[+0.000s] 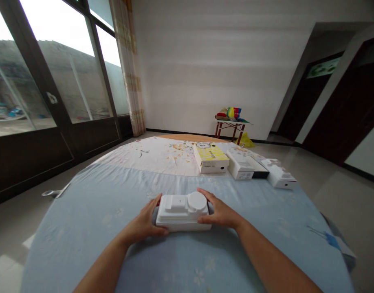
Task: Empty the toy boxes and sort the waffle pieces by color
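Note:
A white moulded tray (182, 213), with a round white puck and a rectangular white block set in its top, lies on the light blue cloth of the round table (92, 211). My left hand (146, 224) grips the tray's left end, thumb along the near edge. My right hand (219, 211) clasps its right end, fingers curled round the side beside the round puck. Both hands rest on the cloth.
Farther back on the table stand a yellow box (210, 158), a white box (241, 165) with a dark one beside it, and another white box (281, 175). Scissors (54, 192) lie at the left edge. A small red-legged table (231, 126) stands by the wall.

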### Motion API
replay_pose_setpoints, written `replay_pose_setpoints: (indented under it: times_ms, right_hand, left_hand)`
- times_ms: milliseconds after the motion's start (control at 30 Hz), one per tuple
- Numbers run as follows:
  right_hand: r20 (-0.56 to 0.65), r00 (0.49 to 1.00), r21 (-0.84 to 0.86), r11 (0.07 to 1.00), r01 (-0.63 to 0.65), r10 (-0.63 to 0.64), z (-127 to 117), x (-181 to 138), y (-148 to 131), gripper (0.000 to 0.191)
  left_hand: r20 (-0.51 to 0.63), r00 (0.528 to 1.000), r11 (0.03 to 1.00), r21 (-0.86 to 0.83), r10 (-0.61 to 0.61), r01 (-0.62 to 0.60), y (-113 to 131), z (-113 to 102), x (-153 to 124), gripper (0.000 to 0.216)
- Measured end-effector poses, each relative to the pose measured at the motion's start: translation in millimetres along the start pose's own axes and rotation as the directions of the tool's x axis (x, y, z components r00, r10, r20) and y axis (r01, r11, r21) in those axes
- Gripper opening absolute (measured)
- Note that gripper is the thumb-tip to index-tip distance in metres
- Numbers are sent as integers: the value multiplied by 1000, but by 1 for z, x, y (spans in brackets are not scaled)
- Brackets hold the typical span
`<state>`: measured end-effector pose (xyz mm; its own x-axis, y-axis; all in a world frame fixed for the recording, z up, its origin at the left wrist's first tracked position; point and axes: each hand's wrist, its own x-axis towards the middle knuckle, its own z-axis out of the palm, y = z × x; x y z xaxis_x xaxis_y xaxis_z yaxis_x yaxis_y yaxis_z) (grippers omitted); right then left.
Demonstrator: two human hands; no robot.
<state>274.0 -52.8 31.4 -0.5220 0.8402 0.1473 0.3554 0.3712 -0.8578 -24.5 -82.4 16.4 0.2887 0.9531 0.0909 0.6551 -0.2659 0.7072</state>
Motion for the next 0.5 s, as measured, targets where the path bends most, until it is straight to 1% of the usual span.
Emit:
replay_pose_setpoints:
  times_ms: [67, 100, 133, 200, 267, 333, 400, 467, 500]
  right_hand:
    - [-39, 999, -24, 1000, 0, -1, 2, 1, -3, 90]
    - [-49, 999, -5, 1000, 0, 0, 2, 1, -4, 87]
    - [-55, 998, 39, 999, 1, 1, 0, 1, -5, 85]
    - [-77, 997, 190, 982, 18, -3, -3, 2, -8, 81]
    - [-147, 989, 354, 934, 58, -6, -9, 4, -9, 79]
    - [-256, 966, 453, 886, 102, 20, -14, 6, -7, 77]
    - [-365, 929, 496, 858, 135, 65, -18, 8, -1, 73]
    - [-429, 895, 530, 837, 140, 121, -20, 9, 10, 69]
    - [-441, 884, 547, 827, 129, 153, -20, 9, 16, 67]
  left_hand:
    - [26, 1000, 1000, 7, 11, -11, 2, -2, -1, 104]
    - [33, 999, 1000, 1, 21, -21, 3, -2, -2, 102]
    - [37, 999, 1000, -7, 27, -27, 4, -3, -2, 99]
    - [27, 999, 999, -20, 26, -26, 7, -4, -4, 93]
    - [7, 1000, 999, -29, 15, -15, 8, -5, -6, 90]
    - [-18, 1000, 999, -46, 4, -4, 8, -8, -7, 90]
    - [-44, 999, 998, -62, -5, 2, 8, -13, -10, 90]
    - [-85, 996, 999, -47, -16, 12, 6, -21, -14, 89]
    - [-111, 994, 1000, -25, -17, 14, 4, -27, -16, 89]
